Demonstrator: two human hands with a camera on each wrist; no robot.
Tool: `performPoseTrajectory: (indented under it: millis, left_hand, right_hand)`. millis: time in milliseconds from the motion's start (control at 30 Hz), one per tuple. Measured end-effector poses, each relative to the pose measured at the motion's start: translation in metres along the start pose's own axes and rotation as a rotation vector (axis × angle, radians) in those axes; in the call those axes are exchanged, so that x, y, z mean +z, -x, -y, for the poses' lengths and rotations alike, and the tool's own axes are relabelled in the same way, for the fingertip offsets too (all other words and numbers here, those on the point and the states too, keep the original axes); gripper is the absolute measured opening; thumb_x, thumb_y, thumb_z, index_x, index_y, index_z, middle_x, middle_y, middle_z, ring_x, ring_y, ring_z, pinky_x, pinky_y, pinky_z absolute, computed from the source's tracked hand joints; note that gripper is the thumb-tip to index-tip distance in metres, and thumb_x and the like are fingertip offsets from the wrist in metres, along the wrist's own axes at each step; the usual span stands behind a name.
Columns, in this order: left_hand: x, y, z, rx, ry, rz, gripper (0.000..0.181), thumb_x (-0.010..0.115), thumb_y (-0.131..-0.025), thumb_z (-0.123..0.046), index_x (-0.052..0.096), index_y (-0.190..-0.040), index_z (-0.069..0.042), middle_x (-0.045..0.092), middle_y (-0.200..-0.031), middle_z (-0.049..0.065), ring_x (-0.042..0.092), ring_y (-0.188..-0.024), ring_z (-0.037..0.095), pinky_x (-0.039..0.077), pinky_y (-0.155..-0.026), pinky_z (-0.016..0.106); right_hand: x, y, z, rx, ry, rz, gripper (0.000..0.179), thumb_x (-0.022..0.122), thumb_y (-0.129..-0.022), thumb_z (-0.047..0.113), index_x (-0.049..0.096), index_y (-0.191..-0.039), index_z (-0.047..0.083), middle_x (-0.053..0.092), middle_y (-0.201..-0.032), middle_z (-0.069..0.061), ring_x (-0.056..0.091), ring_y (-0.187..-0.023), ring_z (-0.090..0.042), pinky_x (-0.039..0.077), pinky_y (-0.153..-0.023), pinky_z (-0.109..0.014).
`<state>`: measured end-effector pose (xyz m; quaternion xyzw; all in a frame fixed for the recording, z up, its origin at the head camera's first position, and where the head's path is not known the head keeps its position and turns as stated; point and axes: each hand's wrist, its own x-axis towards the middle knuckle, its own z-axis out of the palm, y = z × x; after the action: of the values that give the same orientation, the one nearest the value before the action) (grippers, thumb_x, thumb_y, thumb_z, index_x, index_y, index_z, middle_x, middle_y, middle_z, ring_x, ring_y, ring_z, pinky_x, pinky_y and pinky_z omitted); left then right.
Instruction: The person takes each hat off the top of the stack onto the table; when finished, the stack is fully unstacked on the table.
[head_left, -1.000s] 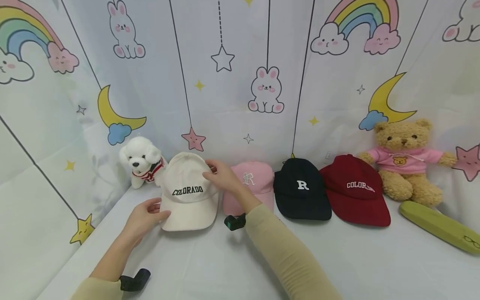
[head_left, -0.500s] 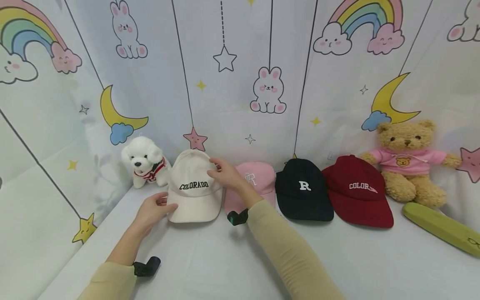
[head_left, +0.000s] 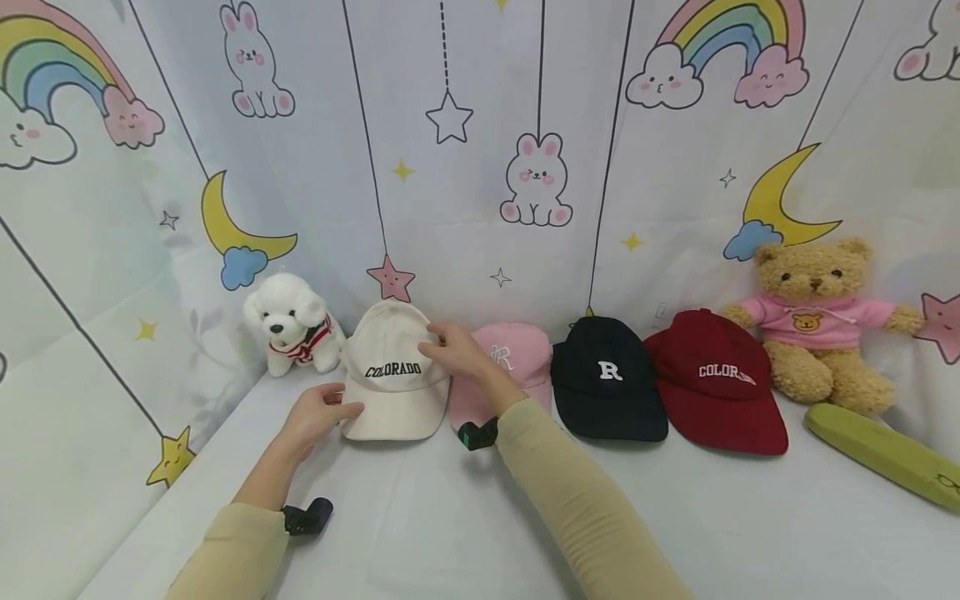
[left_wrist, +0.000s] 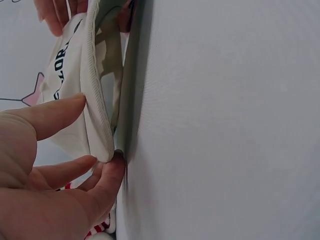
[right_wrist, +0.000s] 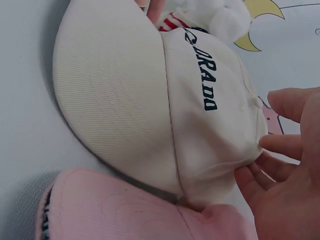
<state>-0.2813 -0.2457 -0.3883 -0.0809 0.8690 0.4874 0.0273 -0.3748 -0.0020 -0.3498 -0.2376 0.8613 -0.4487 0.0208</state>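
A cream baseball cap [head_left: 393,375] lettered COLORADO stands at the back left of the white table, brim toward me. My left hand [head_left: 318,417] holds its brim corner, thumb on top and fingers at the edge and below, as the left wrist view shows. At the crown's right side is my right hand [head_left: 461,354]. In the right wrist view the right hand's fingertips [right_wrist: 265,145] rest against the crown while its thumb [right_wrist: 290,102] stands apart. A pink cap [head_left: 517,354] sits directly right of the cream one, partly behind my right hand.
A white plush dog [head_left: 285,312] sits behind the cream cap's left side. Rightward along the patterned backdrop stand a black cap [head_left: 607,400], a dark red cap [head_left: 708,400] and a teddy bear [head_left: 810,325]. A green elongated case [head_left: 877,454] lies in front of the bear.
The cream cap has moved right and back, and its brim now stands nearer the pink cap. My left hand has travelled with it; my right hand shifted slightly right at the crown.
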Motion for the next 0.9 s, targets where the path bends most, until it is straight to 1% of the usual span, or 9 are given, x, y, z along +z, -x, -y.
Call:
performPoseTrajectory:
  millis: [200,333,433,533,667,767,900]
  left_hand:
    - [0.002,-0.005,-0.002,-0.024,-0.021,0.009,0.072,0.067,-0.096,-0.021,0.032,-0.149,0.013,0.038,-0.145,0.034,0.038,-0.134,0.047,0.034,-0.11,0.057]
    - [0.002,-0.006,-0.002,-0.032,-0.029,0.012,0.07,0.066,-0.097,-0.02,0.033,-0.149,0.013,0.036,-0.147,0.034,0.036,-0.137,0.048,0.033,-0.111,0.057]
    - [0.003,-0.006,-0.002,-0.031,-0.03,0.017,0.069,0.065,-0.097,-0.019,0.033,-0.148,0.014,0.035,-0.149,0.035,0.034,-0.138,0.048,0.032,-0.111,0.058]
    - [0.004,-0.005,-0.001,-0.024,-0.023,0.017,0.068,0.064,-0.097,-0.018,0.033,-0.148,0.015,0.035,-0.149,0.035,0.034,-0.138,0.049,0.031,-0.112,0.057]
    - [0.006,-0.003,0.0,-0.014,-0.012,0.002,0.069,0.064,-0.097,-0.021,0.034,-0.148,0.015,0.036,-0.148,0.036,0.035,-0.138,0.049,0.031,-0.112,0.058]
    - [0.007,-0.002,0.0,-0.008,0.017,-0.017,0.069,0.062,-0.099,-0.025,0.033,-0.149,0.012,0.034,-0.15,0.034,0.034,-0.138,0.048,0.03,-0.112,0.058]
    - [0.006,-0.001,-0.004,0.024,0.059,-0.042,0.069,0.059,-0.101,-0.028,0.031,-0.152,0.008,0.033,-0.153,0.032,0.033,-0.14,0.046,0.03,-0.112,0.058]
  right_hand:
    - [0.002,-0.004,-0.006,-0.008,0.039,0.0,0.056,0.055,-0.103,0.026,0.044,-0.148,-0.006,0.047,-0.147,-0.023,0.046,-0.134,-0.032,0.036,-0.113,-0.04]
    - [0.004,-0.005,-0.01,-0.03,0.062,0.008,0.054,0.052,-0.104,0.024,0.044,-0.147,-0.008,0.046,-0.148,-0.025,0.043,-0.138,-0.033,0.032,-0.115,-0.041]
    - [0.005,-0.004,-0.012,-0.036,0.086,0.027,0.053,0.05,-0.105,0.022,0.043,-0.147,-0.008,0.044,-0.149,-0.026,0.04,-0.14,-0.034,0.031,-0.116,-0.041]
    - [0.007,-0.003,-0.013,-0.023,0.098,0.035,0.053,0.05,-0.105,0.023,0.043,-0.148,-0.007,0.043,-0.15,-0.024,0.039,-0.14,-0.034,0.03,-0.116,-0.041]
    - [0.008,-0.002,-0.012,-0.017,0.08,0.016,0.053,0.052,-0.104,0.025,0.045,-0.148,-0.004,0.045,-0.149,-0.022,0.044,-0.136,-0.032,0.034,-0.114,-0.041]
    - [0.008,0.0,-0.011,-0.013,0.066,-0.006,0.053,0.053,-0.104,0.026,0.046,-0.148,-0.001,0.048,-0.147,-0.021,0.049,-0.131,-0.031,0.039,-0.11,-0.041]
    - [0.005,0.005,-0.009,-0.006,0.044,-0.03,0.053,0.055,-0.103,0.028,0.047,-0.149,0.003,0.047,-0.147,-0.017,0.051,-0.131,-0.03,0.042,-0.108,-0.042]
